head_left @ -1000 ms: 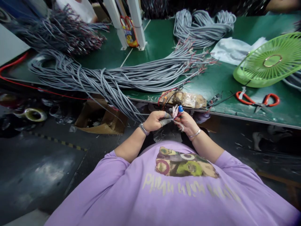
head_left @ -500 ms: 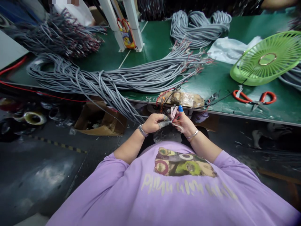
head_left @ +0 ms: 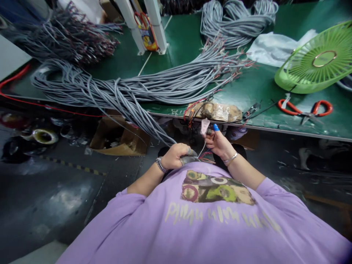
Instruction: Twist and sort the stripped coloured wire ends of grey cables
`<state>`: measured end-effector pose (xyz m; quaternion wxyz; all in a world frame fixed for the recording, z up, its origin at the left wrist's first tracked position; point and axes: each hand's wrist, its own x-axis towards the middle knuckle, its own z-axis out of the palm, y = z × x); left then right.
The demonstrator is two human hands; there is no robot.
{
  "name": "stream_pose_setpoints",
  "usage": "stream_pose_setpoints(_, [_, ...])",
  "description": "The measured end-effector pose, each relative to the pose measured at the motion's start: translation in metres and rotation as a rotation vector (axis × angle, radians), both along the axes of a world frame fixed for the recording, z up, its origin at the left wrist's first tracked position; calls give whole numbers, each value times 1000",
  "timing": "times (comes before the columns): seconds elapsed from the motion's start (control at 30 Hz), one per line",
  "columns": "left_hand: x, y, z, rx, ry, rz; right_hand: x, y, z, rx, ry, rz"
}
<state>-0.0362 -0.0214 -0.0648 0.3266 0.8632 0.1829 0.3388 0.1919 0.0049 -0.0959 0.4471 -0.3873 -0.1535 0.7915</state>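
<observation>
My left hand (head_left: 177,156) is closed around the end of a grey cable (head_left: 189,160), held low against my purple shirt. Thin coloured wires (head_left: 205,158) fan out of that cable end. My right hand (head_left: 218,143) is raised a little above it, pinching a pale pinkish strip (head_left: 204,127) between thumb and a blue-capped finger (head_left: 216,127). A thin white strand runs from the strip down to the cable end. The cable trails left up to a big bundle of grey cables (head_left: 143,90) on the green bench (head_left: 258,91).
A tape-wrapped block (head_left: 217,112) sits at the bench edge. Orange-handled scissors (head_left: 304,110) and a green fan grille (head_left: 316,62) lie at right. White plastic (head_left: 272,47) and more cable coils (head_left: 236,22) lie behind. A cardboard box (head_left: 121,137) stands under the bench.
My hands have drawn apart: the left dropped toward my shirt with the cable end, the right lifted with the pinkish strip, stretching a thin strand between them.
</observation>
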Motion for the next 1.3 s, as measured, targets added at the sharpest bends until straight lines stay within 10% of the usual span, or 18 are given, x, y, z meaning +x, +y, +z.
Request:
stream_pose_setpoints(0.47, [-21,-18,-22,-150,-282,402,5,-6,-10,-14,-61,19])
stream_pose_setpoints(0.83, [1,0,-15,-713,-180,168,-5,6,3,103,-82,63])
stream_pose_setpoints(1.3, [26,24,-21,-850,-217,217,-26,8,0,392,-366,-239])
